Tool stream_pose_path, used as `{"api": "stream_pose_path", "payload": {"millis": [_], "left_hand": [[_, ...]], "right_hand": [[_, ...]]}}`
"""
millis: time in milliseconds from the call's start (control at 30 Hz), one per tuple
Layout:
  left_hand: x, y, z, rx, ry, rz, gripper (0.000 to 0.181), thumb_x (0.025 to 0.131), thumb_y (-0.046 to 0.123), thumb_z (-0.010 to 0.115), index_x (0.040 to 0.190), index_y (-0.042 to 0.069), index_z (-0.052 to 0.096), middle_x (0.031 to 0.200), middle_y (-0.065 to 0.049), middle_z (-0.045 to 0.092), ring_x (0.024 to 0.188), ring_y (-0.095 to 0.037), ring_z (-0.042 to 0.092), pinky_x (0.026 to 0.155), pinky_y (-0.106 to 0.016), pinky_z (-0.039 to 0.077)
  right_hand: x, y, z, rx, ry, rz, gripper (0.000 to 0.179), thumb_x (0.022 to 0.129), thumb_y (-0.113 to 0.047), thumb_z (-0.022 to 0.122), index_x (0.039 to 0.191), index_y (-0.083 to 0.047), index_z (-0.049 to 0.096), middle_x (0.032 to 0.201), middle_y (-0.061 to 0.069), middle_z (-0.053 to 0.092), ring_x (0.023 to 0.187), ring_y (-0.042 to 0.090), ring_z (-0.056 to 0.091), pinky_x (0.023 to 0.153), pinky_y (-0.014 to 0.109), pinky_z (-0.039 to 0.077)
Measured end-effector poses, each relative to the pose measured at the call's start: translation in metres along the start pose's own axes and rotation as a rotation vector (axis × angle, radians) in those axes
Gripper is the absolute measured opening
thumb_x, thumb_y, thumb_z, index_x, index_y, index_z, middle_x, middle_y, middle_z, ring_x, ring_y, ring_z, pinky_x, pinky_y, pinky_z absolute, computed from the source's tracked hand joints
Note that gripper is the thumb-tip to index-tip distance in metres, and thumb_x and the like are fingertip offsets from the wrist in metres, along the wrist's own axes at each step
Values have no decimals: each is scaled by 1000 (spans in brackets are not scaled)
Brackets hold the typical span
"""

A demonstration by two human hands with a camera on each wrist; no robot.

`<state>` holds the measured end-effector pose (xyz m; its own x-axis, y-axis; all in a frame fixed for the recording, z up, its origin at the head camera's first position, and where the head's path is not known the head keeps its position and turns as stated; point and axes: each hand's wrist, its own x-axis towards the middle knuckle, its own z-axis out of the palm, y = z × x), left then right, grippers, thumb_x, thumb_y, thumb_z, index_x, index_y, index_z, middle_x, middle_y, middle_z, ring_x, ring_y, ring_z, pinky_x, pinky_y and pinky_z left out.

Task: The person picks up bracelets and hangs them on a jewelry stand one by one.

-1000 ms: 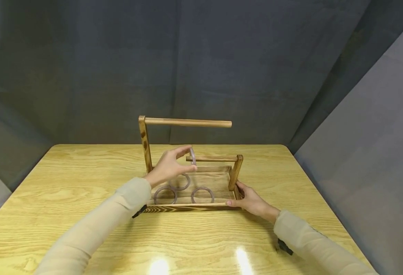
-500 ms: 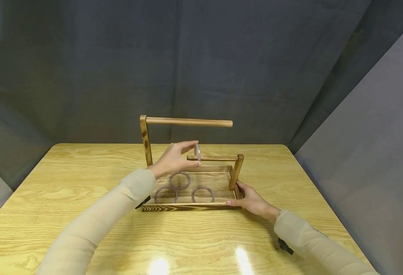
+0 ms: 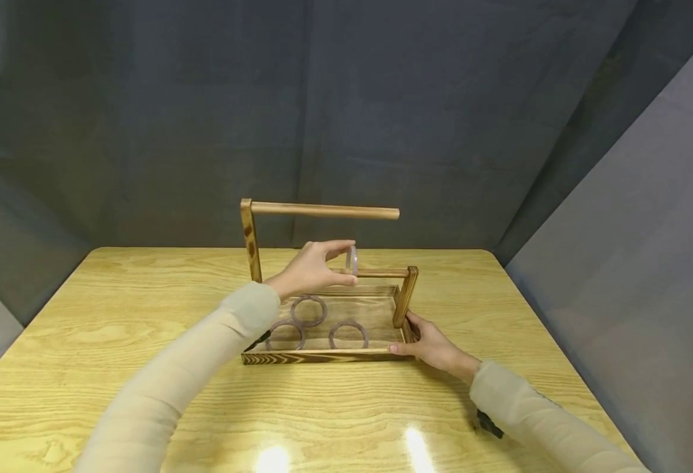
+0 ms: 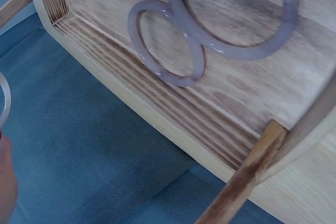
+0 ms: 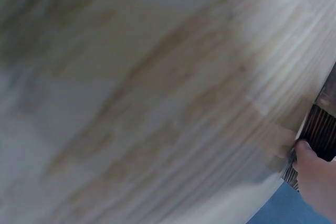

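My left hand (image 3: pixel 313 268) pinches a pale lilac bangle (image 3: pixel 355 261) upright between thumb and fingers. The bangle sits along the lower wooden rod (image 3: pixel 381 272), short of its right post (image 3: pixel 405 299); the rod shows on both sides of it. In the left wrist view, part of the held bangle (image 4: pixel 5 98) and the thumb (image 4: pixel 6 182) appear at the left edge. My right hand (image 3: pixel 437 345) grips the right end of the wooden tray (image 3: pixel 322 357), thumb on the front corner. Three more bangles lie flat in the tray, one being this bangle (image 3: pixel 366 336).
Above the left hand runs a longer upper rod (image 3: pixel 322 209), fixed to a tall left post (image 3: pixel 251 243), its right end free. The stand rests on a wood-grain table (image 3: pixel 145 315). Dark grey cloth (image 3: pixel 204 118) hangs behind.
My left hand has moved right and slightly up, carrying the bangle from the lower rod's free left end further along the rod. My right hand has stayed on the tray's corner.
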<state>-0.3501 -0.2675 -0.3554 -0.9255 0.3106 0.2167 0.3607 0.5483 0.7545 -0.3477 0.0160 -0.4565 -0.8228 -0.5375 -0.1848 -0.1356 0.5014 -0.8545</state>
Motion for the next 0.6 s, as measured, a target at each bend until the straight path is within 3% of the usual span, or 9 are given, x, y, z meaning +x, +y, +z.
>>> {"api": "stream_pose_path", "payload": {"millis": [367, 600], "left_hand": [[9, 9, 8, 33, -48, 10, 74, 72, 35, 78, 136, 17, 45, 139, -1, 45, 129, -18, 42, 107, -33, 34], [14, 14, 12, 61, -47, 32, 75, 71, 37, 78, 136, 17, 45, 139, -2, 46, 128, -20, 43, 106, -34, 35]], "right_hand": [[-2, 0, 0, 5, 5, 19, 96, 81, -27, 70, 147, 0, 6, 150, 25, 14, 136, 41, 18, 106, 53, 28], [0, 1, 0, 1, -5, 32, 97, 80, -30, 71, 147, -1, 7, 150, 24, 14, 135, 43, 18, 104, 54, 32]]}}
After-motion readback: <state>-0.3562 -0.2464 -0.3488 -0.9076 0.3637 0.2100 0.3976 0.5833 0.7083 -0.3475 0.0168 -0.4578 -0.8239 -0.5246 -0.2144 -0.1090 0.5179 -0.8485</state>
